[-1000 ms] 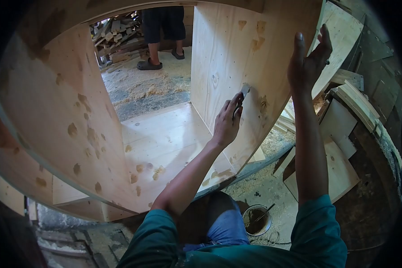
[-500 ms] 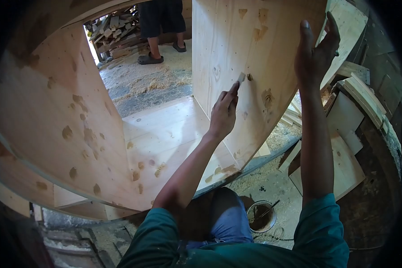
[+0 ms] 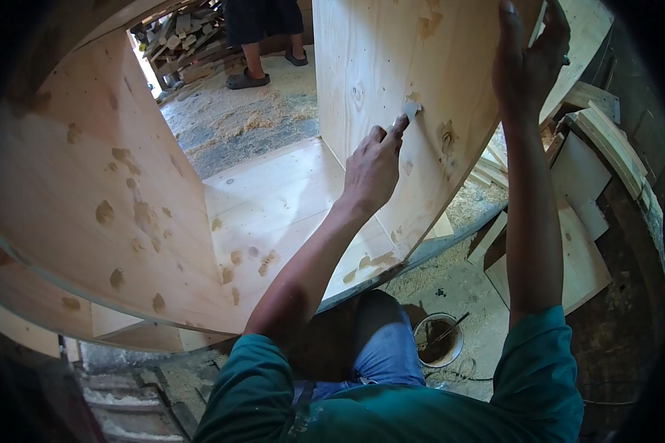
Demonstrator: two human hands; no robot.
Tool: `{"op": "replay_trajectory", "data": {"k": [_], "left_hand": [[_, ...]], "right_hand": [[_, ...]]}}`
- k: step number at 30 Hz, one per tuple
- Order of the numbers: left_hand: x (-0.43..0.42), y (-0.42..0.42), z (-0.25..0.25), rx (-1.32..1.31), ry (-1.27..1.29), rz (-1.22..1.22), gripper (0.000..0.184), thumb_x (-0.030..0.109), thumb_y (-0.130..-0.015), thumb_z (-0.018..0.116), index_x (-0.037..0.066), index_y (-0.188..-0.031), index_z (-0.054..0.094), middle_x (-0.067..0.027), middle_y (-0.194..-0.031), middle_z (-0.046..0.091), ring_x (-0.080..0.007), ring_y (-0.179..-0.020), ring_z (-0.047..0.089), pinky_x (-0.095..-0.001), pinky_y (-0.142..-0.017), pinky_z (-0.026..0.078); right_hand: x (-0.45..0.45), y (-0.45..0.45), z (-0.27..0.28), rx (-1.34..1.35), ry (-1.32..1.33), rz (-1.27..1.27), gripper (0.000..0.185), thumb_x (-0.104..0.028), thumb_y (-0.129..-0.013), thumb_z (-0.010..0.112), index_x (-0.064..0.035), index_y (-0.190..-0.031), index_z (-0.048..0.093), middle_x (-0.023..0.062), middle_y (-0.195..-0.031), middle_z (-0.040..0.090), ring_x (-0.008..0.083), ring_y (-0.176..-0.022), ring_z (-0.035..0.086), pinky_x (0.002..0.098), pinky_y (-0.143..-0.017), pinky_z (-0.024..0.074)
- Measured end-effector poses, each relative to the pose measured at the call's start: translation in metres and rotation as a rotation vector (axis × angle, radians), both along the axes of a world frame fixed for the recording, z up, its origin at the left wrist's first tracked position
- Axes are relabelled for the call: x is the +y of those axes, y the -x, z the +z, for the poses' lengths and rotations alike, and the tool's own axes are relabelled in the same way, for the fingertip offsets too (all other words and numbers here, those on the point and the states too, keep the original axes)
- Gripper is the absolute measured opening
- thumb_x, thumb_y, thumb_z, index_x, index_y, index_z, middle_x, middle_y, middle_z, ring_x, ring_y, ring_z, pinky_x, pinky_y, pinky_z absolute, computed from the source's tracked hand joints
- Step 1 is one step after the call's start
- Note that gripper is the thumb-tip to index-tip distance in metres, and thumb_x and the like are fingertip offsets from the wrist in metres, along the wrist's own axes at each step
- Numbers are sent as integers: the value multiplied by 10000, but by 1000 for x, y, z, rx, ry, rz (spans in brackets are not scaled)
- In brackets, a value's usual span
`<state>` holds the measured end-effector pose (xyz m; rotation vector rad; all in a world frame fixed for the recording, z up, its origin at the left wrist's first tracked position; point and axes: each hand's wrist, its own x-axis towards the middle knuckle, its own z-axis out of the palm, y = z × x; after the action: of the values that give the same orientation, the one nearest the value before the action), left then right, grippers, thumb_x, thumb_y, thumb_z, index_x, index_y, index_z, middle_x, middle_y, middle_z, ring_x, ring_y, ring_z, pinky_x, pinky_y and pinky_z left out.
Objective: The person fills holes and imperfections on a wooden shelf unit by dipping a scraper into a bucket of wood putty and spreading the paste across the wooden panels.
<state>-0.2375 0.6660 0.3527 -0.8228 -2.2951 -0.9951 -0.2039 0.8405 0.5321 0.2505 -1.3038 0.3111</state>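
Observation:
My left hand (image 3: pixel 373 168) grips a small putty knife (image 3: pixel 411 109), its blade against the inner face of an upright pine panel (image 3: pixel 380 66). The blade meets the wood at a brown filler patch beside a knot. Higher up at the right, my right hand (image 3: pixel 528 66) holds that panel's edge, thumb on the inner side and fingers round the outer side. The panel belongs to a wooden cabinet-like frame whose opposite side (image 3: pixel 89 184) and connecting board (image 3: pixel 266 192) carry several brown filler spots.
A metal can (image 3: pixel 439 340) with brown paste and a stick stands on the floor by my knee. Loose boards (image 3: pixel 569 236) lean at the right. Beyond the frame, a person's legs (image 3: pixel 253 59) stand near a scrap-wood pile (image 3: pixel 181 37) on sawdust-covered floor.
The putty knife has moved slightly right and up, onto the dark knot, where a lighter brown smear now shows. My view has shifted a little; my right hand still holds the panel edge.

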Motion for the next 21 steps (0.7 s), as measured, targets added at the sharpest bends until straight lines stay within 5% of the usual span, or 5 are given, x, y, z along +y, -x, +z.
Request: {"op": "replay_trajectory", "data": {"k": [7,15,21], "left_hand": [[-7,1,18,-1,-51,13,395,148,-994,462,163,-1386,505,-139,-978,586,-339,-839,620,-442,-718,509],[-23,3,-30,-109,-19,-45,389,217,-1010,443,208,-1396,486,-125,-992,568,-327,-875,619,-452,-729,508],[-4,57,-53,-152,-352,107,437,212,-1007,458,216,-1444,444,-146,-974,556,-321,-876,599,-432,-764,488]], "right_hand": [[0,1,0,-6,4,-18,530,-279,-953,572,-33,-1395,413,190,-1384,463,343,-1302,420,438,-1096,308],[-2,-1,0,-18,23,38,516,-250,-943,580,-34,-1387,428,189,-1367,473,333,-1290,426,426,-1093,310],[0,0,1,-13,6,63,495,-244,-951,576,-30,-1374,434,187,-1339,485,307,-1266,446,411,-1074,322]]}}
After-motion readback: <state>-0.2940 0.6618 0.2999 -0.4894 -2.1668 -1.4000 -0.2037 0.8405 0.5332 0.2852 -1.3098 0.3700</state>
